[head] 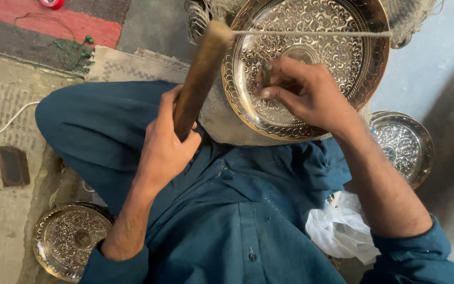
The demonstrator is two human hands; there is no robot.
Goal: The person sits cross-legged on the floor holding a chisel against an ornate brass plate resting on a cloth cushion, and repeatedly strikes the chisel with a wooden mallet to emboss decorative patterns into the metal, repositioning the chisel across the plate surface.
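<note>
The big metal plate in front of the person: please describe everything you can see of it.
The big metal plate is round, shiny silver-gold, engraved all over with leaf-like patterns around a central medallion. It rests tilted on grey cloth before the knees. The right hand presses on its surface; a taut cord crosses above it.

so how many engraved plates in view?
3. One plate under the right hand, one by the right forearm, one by the left elbow. More may be hidden.

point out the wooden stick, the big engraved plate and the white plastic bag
wooden stick (198, 79), head view, middle of the shaft
big engraved plate (342, 52), head view, patterned inner surface
white plastic bag (337, 229), head view, crumpled middle
</note>
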